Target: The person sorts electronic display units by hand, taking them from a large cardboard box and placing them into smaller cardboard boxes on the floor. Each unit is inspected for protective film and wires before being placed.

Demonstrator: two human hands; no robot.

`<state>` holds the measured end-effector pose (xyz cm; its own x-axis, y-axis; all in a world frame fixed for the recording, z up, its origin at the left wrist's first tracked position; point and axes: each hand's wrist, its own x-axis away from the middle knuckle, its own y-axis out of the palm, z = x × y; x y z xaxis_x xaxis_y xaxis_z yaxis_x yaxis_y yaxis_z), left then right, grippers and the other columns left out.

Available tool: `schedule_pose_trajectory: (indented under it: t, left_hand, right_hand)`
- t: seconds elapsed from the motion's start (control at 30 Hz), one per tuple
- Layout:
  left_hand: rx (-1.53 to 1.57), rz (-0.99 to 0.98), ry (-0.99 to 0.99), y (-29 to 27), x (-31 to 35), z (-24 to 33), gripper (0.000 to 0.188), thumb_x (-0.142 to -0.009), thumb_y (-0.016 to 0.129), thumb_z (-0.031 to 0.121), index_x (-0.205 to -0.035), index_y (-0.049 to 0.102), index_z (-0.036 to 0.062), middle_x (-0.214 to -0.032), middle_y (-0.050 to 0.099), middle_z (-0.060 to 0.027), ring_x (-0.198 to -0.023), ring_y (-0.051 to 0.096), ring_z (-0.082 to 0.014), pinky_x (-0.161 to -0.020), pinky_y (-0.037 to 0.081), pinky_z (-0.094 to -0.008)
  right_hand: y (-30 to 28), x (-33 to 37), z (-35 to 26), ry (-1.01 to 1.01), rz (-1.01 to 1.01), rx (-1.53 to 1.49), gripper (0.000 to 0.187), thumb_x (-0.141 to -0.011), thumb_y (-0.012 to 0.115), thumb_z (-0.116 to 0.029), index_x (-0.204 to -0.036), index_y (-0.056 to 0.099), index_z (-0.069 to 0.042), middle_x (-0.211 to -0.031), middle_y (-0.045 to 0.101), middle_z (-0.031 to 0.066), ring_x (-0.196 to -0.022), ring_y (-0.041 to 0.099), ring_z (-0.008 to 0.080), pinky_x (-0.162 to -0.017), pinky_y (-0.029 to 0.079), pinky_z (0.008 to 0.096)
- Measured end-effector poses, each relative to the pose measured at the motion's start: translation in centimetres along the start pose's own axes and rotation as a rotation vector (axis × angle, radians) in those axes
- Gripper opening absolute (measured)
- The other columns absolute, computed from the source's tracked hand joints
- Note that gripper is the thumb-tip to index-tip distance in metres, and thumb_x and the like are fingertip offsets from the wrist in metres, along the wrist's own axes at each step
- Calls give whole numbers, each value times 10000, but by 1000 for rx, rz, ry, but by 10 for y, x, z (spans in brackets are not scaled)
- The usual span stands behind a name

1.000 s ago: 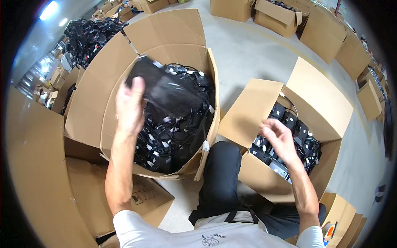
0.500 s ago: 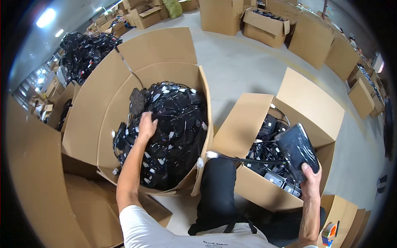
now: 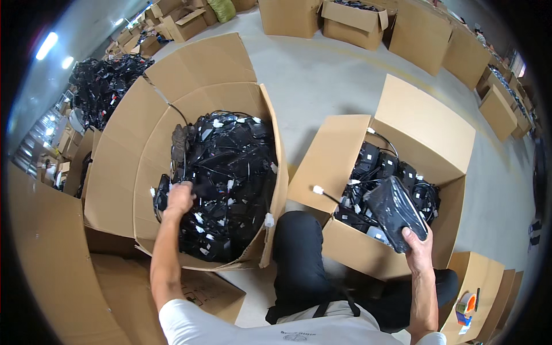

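My left hand (image 3: 179, 198) is inside the large carton (image 3: 115, 172) on the left, low over a heap of black plastic-wrapped units with cables and white plugs (image 3: 236, 155). Its fingers are curled closed; a dark blur beside them hides what they hold, if anything. A crumpled grey-brown piece (image 3: 179, 144) lies on the heap's left side. My right hand (image 3: 418, 247) grips the lower end of a black flat block in clear plastic film (image 3: 394, 210), tilted above the smaller carton (image 3: 368, 250). Under it, this carton holds several black adapter-like blocks (image 3: 368, 158) and cables.
A cable with a white plug (image 3: 318, 189) sticks out over the smaller carton's left flap. At the lower right, a tape roll (image 3: 468, 302) sits by another carton (image 3: 483, 270). A tall pile of black items (image 3: 106, 86) rises at far left; more cartons (image 3: 353, 26) line the back.
My left hand has moved nearer along the heap, its fingers now curled. The grey-brown piece looks narrower. My right hand still holds the wrapped block, now a little lower. The view has shifted slightly.
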<state>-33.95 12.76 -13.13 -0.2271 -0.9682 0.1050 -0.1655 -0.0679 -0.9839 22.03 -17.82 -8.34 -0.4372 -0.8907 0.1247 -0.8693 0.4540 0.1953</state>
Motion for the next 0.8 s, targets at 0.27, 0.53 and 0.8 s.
schedule_pose_trajectory:
  t: [0.27,0.53,0.8]
  left_hand:
    - [1524,223,-31,-160,82,140,429,-993,602,156,-1364,480,-22,-1226,631,-110,-1095,602,-194,-984,480,-340]
    - [2399,17,-8,-116,149,351,506,-995,594,155,-1444,408,15,-1303,565,-111,-1154,559,-178,-984,471,-318]
    - [1932,-380,198,-140,144,402,440,-824,748,29,-1224,570,-15,-1108,669,-92,-995,649,-180,-908,527,-319]
  right_hand:
    - [63,-11,-16,-144,-14,68,560,-890,731,-175,-1369,527,30,-1215,649,98,-1090,616,179,-980,488,331]
    - [115,37,-22,-865,-174,705,687,-779,805,-231,-1354,533,31,-1498,404,248,-1320,435,470,-1096,403,506]
    - [-8,68,-40,-825,-189,846,539,-793,808,-209,-1233,616,38,-1301,581,202,-1076,624,381,-864,556,423]
